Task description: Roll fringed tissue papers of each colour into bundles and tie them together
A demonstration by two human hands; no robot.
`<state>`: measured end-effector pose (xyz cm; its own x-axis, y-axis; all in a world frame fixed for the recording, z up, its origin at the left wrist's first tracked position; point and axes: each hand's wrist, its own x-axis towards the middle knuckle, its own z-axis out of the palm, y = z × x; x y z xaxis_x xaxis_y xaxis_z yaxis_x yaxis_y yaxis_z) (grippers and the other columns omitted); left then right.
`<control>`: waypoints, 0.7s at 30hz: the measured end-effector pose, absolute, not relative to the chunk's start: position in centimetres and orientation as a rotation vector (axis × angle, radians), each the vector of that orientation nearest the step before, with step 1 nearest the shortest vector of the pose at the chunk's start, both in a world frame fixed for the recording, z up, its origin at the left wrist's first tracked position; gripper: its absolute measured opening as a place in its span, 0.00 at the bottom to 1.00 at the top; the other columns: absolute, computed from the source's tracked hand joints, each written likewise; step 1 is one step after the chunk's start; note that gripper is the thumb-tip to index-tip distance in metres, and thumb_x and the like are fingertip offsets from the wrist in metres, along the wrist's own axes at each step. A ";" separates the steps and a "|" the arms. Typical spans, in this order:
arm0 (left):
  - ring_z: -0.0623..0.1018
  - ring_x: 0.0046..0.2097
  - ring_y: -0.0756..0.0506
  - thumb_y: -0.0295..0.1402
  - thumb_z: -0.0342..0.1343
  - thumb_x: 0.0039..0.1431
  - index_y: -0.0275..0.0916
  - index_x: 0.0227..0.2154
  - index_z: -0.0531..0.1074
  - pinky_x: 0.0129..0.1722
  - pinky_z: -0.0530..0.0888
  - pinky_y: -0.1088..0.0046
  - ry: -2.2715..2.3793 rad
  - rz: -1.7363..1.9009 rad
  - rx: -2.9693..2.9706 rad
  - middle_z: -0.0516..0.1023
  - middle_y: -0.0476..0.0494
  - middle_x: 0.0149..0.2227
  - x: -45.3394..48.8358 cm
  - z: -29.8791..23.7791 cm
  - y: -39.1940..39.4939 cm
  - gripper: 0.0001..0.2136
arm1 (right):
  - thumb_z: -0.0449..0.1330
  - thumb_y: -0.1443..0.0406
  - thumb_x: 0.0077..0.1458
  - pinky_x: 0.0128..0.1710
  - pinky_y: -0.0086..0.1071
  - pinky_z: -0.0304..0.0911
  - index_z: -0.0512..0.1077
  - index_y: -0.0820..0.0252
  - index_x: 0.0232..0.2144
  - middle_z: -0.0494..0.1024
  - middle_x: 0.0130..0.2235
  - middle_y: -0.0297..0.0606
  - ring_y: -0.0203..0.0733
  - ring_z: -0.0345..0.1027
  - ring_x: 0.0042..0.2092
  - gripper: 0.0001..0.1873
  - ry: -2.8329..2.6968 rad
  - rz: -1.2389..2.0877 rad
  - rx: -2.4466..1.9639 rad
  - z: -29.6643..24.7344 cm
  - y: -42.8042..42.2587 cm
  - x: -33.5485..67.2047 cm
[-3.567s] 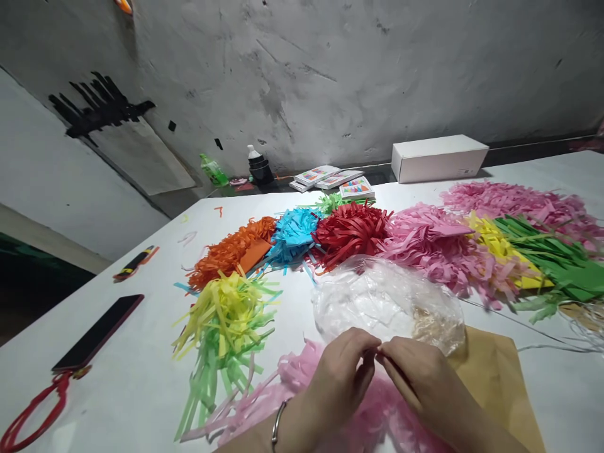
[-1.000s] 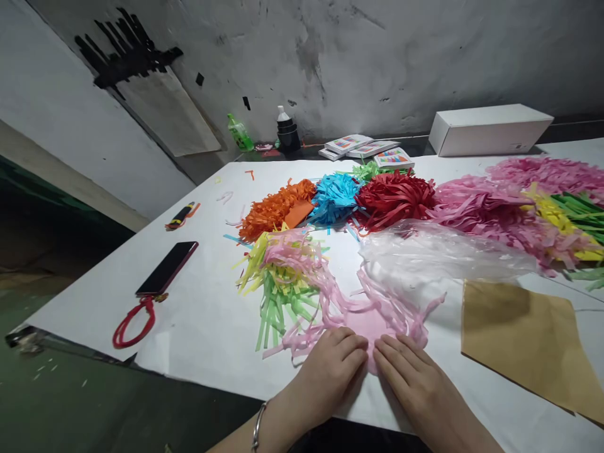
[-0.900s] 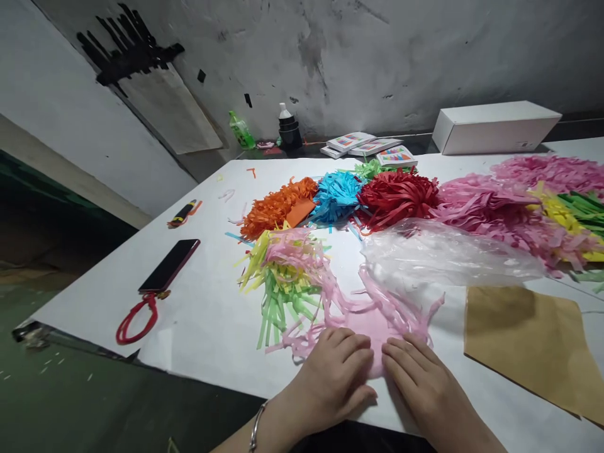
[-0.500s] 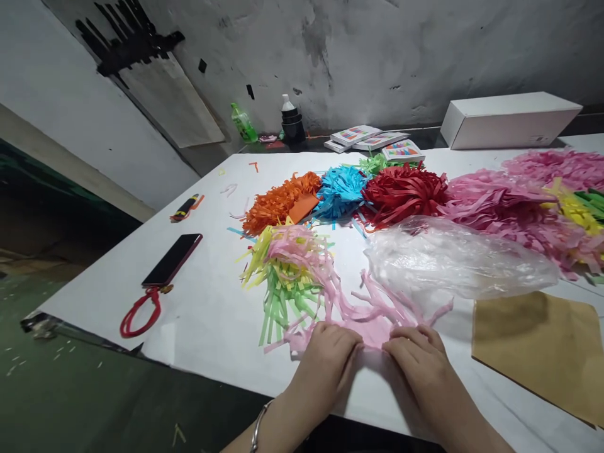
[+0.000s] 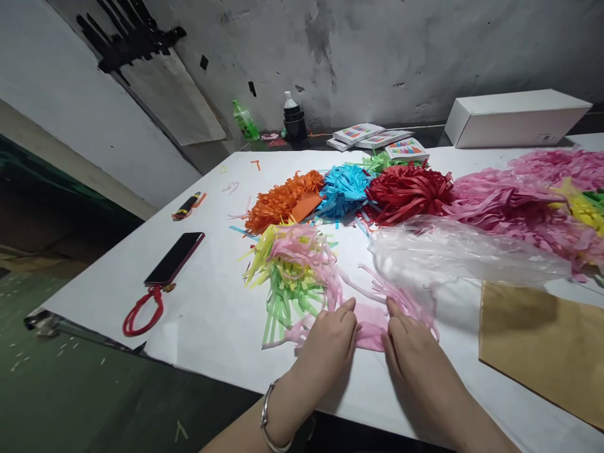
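Note:
A pink tissue paper piece (image 5: 370, 329) with a long cut fringe lies near the table's front edge. My left hand (image 5: 328, 345) rests flat on its left side, fingers stretched out and pressing down. My right hand (image 5: 409, 345) lies flat on its right side in the same way. The pink fringe spreads away from me, partly over a yellow and green fringed pile (image 5: 282, 280). A metal bracelet is on my left wrist.
A crumpled clear plastic bag (image 5: 448, 251) and a brown paper sheet (image 5: 538, 340) lie to the right. Orange (image 5: 282, 200), blue (image 5: 344, 189), red (image 5: 408, 192) and pink (image 5: 509, 207) fringe piles sit behind. A phone (image 5: 174, 258) with a red loop lies left. A white box (image 5: 514, 116) stands at the back.
The pink piece came down from between my fingertips onto the table. My hands flattened it, then slid from its near edge up along both sides. The view shifted a little.

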<state>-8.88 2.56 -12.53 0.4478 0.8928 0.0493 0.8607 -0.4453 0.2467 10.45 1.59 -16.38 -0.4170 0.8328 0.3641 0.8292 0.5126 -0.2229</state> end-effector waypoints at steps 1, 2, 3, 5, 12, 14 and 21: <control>0.79 0.48 0.38 0.24 0.47 0.66 0.37 0.34 0.70 0.43 0.77 0.57 1.563 0.287 2.498 0.76 0.34 0.54 -8.9 -12.6 2.5 0.08 | 0.48 0.73 0.63 0.42 0.42 0.69 0.70 0.64 0.38 0.75 0.54 0.58 0.51 0.74 0.48 0.10 -2.319 0.018 -1.383 -16.2 1.6 10.5; 0.79 0.48 0.38 0.24 0.48 0.66 0.38 0.34 0.70 0.43 0.77 0.58 1.596 0.310 2.477 0.77 0.35 0.53 -8.8 -12.6 2.5 0.08 | 0.49 0.72 0.64 0.42 0.42 0.70 0.70 0.64 0.39 0.75 0.54 0.57 0.51 0.74 0.50 0.10 -2.309 0.029 -1.400 -15.9 1.6 10.5; 0.79 0.46 0.39 0.25 0.48 0.66 0.38 0.35 0.70 0.43 0.77 0.59 1.635 0.319 2.450 0.77 0.36 0.50 -8.8 -12.5 2.6 0.07 | 0.49 0.72 0.64 0.42 0.42 0.70 0.70 0.63 0.39 0.75 0.54 0.56 0.50 0.74 0.50 0.10 -2.301 0.048 -1.419 -15.6 1.6 10.5; 0.79 0.41 0.42 0.26 0.49 0.67 0.38 0.35 0.70 0.39 0.77 0.63 1.700 0.283 2.398 0.77 0.40 0.46 -8.7 -12.2 2.9 0.06 | 0.49 0.72 0.64 0.42 0.40 0.70 0.70 0.61 0.37 0.76 0.53 0.53 0.48 0.75 0.48 0.10 -2.278 0.066 -1.447 -15.0 1.8 10.5; 0.77 0.32 0.45 0.29 0.47 0.69 0.37 0.34 0.71 0.29 0.73 0.70 1.803 -0.011 2.392 0.73 0.42 0.39 -8.4 -11.3 4.9 0.09 | 0.51 0.71 0.64 0.19 0.32 0.53 0.64 0.57 0.26 0.73 0.37 0.42 0.36 0.69 0.25 0.14 -2.272 -0.033 -1.647 -14.0 2.9 9.4; 0.78 0.32 0.44 0.29 0.46 0.70 0.36 0.35 0.71 0.29 0.73 0.69 1.809 -0.061 2.399 0.73 0.41 0.39 -8.5 -11.2 5.4 0.10 | 0.53 0.71 0.64 0.17 0.32 0.47 0.63 0.57 0.24 0.71 0.34 0.39 0.32 0.63 0.20 0.14 -2.282 -0.108 -1.697 -14.1 3.4 9.2; 0.78 0.33 0.41 0.32 0.49 0.69 0.35 0.36 0.73 0.30 0.73 0.67 1.799 -0.106 2.414 0.75 0.39 0.38 -8.6 -11.2 6.2 0.10 | 0.49 0.76 0.59 0.28 0.36 0.61 0.68 0.59 0.27 0.75 0.36 0.45 0.39 0.68 0.26 0.14 -2.270 -0.271 -1.675 -13.7 3.9 9.1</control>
<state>-8.60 6.20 -11.20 0.2871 0.9486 -0.1334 0.9577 -0.2812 0.0613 9.12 3.88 -13.65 -0.2708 0.8955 0.3532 0.9535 0.3000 -0.0297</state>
